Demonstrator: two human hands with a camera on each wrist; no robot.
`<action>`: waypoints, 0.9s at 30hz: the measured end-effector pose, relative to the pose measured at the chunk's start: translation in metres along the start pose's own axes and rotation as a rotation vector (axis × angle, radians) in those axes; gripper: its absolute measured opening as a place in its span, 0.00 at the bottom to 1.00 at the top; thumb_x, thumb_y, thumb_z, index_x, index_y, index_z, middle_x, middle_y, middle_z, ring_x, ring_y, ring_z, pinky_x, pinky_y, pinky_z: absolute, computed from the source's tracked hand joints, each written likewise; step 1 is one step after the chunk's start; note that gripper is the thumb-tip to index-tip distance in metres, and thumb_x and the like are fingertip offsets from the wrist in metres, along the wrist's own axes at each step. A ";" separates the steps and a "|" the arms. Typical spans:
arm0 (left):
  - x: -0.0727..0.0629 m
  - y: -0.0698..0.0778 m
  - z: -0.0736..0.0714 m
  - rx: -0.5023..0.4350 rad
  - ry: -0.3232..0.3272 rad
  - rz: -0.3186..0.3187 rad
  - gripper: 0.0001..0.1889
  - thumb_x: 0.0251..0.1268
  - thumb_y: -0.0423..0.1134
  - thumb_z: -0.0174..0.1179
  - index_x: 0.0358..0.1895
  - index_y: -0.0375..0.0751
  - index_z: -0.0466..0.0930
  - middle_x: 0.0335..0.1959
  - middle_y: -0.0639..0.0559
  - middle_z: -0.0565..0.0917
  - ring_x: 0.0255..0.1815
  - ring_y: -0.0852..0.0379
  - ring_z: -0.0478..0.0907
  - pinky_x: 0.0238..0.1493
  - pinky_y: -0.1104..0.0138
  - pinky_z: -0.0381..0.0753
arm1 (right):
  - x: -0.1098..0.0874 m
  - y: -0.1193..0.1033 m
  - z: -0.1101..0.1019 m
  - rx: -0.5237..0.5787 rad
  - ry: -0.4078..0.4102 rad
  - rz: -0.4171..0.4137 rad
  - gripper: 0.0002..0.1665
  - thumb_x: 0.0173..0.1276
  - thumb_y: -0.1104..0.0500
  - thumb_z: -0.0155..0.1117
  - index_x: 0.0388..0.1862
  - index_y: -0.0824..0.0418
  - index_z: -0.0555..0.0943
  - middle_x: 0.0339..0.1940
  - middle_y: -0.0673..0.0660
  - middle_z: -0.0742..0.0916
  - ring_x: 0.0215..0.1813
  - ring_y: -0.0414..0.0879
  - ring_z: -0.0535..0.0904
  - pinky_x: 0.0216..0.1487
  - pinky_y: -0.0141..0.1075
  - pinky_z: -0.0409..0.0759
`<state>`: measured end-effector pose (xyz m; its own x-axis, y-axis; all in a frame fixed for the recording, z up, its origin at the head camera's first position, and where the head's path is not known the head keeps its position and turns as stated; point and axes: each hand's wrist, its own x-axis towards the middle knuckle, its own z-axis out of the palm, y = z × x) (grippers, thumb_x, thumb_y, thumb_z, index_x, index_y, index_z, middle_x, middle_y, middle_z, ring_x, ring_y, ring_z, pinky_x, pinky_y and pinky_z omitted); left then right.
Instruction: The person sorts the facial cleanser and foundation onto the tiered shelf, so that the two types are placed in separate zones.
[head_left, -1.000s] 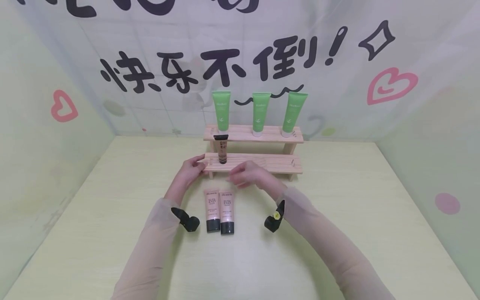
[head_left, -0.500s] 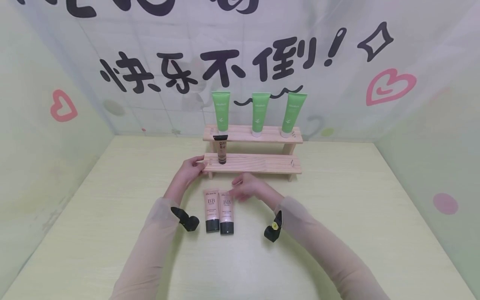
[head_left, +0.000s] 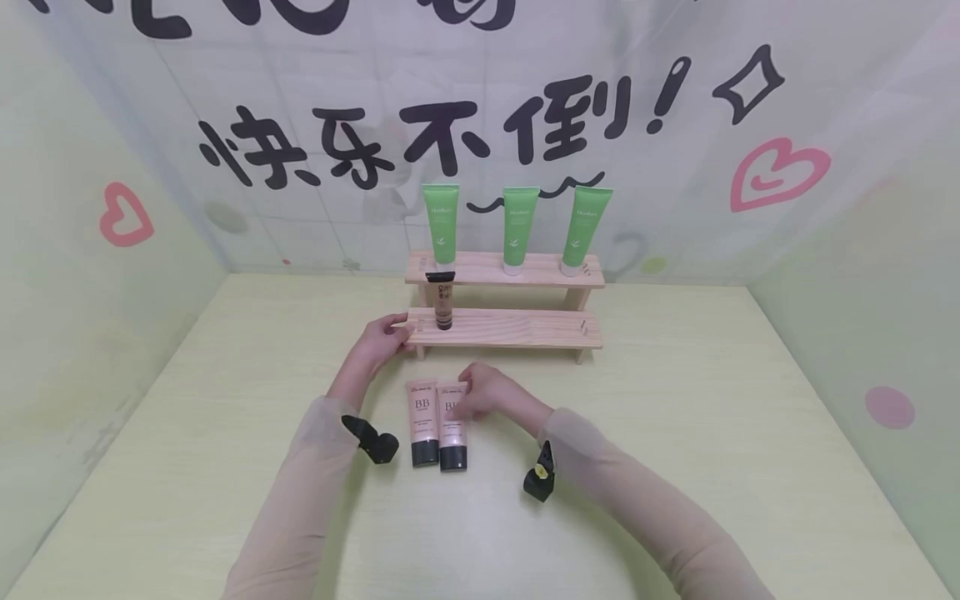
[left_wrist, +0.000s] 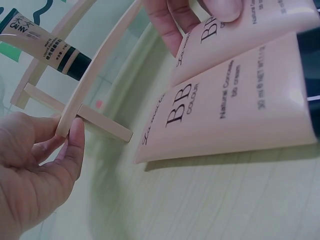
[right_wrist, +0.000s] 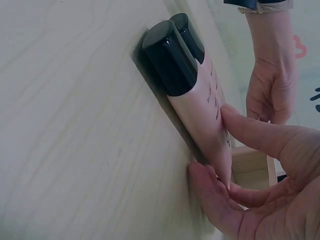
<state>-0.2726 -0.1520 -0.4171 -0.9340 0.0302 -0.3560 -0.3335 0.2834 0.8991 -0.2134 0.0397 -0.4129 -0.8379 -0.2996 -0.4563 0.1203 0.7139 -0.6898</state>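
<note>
Two pink BB cream tubes with black caps lie side by side on the table. Thumb on its face and fingers at its edge, my right hand [head_left: 480,393] pinches the right tube [head_left: 453,435] near its flat end. The left tube [head_left: 423,421] lies untouched. At the left end of a two-step wooden rack [head_left: 517,327], my left hand [head_left: 380,342] grips the lower board between thumb and fingers, plain in the left wrist view. A small brown tube with a black cap [left_wrist: 47,44] stands cap-down on that board.
Three green tubes with white caps [head_left: 517,229] stand spaced along the rack's upper board. Behind the pale table [head_left: 660,433] hangs a printed cloth [head_left: 337,225] with black lettering and pink hearts. Similar cloth closes both sides.
My right hand has moved down from the rack's lower board to the right BB cream tube and taken hold of it. The left hand stays on the rack.
</note>
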 end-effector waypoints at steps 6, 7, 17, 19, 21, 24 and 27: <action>0.001 0.000 0.000 -0.014 0.003 -0.002 0.25 0.71 0.37 0.45 0.69 0.39 0.56 0.58 0.35 0.71 0.29 0.69 0.74 0.51 0.70 0.78 | 0.002 0.000 -0.001 -0.002 -0.028 -0.004 0.24 0.43 0.60 0.75 0.40 0.65 0.77 0.30 0.55 0.83 0.28 0.45 0.77 0.29 0.31 0.79; 0.001 0.000 0.000 -0.013 0.003 -0.003 0.25 0.71 0.37 0.45 0.69 0.39 0.55 0.58 0.35 0.71 0.29 0.69 0.74 0.52 0.69 0.78 | 0.002 0.000 -0.001 0.021 -0.035 -0.005 0.24 0.43 0.60 0.75 0.39 0.65 0.76 0.30 0.56 0.84 0.28 0.45 0.78 0.30 0.32 0.80; 0.003 -0.003 0.000 -0.010 0.010 -0.024 0.25 0.71 0.39 0.46 0.69 0.42 0.56 0.59 0.37 0.71 0.31 0.68 0.75 0.54 0.67 0.77 | 0.002 0.005 0.001 0.313 -0.117 0.003 0.36 0.46 0.68 0.71 0.54 0.70 0.65 0.41 0.64 0.82 0.32 0.50 0.82 0.36 0.38 0.84; 0.003 -0.004 0.000 -0.009 0.008 -0.019 0.25 0.71 0.39 0.45 0.69 0.41 0.56 0.59 0.37 0.71 0.30 0.69 0.75 0.53 0.67 0.77 | 0.001 0.006 0.000 0.334 -0.118 0.005 0.38 0.46 0.67 0.71 0.56 0.69 0.65 0.42 0.64 0.82 0.32 0.49 0.82 0.37 0.38 0.84; 0.003 -0.005 0.000 -0.010 0.003 -0.014 0.25 0.71 0.39 0.45 0.69 0.41 0.55 0.59 0.36 0.71 0.29 0.69 0.75 0.52 0.68 0.77 | 0.001 0.007 0.000 0.358 -0.121 0.001 0.38 0.46 0.68 0.71 0.57 0.69 0.66 0.43 0.63 0.82 0.33 0.49 0.82 0.38 0.39 0.84; 0.003 -0.006 0.000 -0.014 -0.002 -0.005 0.25 0.71 0.38 0.45 0.69 0.40 0.55 0.59 0.35 0.71 0.27 0.70 0.75 0.52 0.69 0.78 | 0.000 0.009 -0.002 0.385 -0.122 -0.022 0.37 0.46 0.68 0.72 0.56 0.68 0.68 0.43 0.63 0.82 0.34 0.48 0.82 0.39 0.39 0.84; 0.003 -0.005 0.000 -0.016 0.004 -0.002 0.25 0.71 0.38 0.45 0.69 0.41 0.56 0.58 0.36 0.72 0.27 0.70 0.75 0.51 0.70 0.78 | -0.001 0.011 -0.005 0.406 -0.127 -0.059 0.34 0.46 0.69 0.71 0.53 0.68 0.70 0.43 0.63 0.83 0.36 0.48 0.81 0.40 0.38 0.83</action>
<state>-0.2735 -0.1531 -0.4227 -0.9340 0.0255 -0.3564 -0.3371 0.2676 0.9026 -0.2141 0.0510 -0.4174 -0.7807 -0.4260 -0.4572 0.2950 0.3936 -0.8707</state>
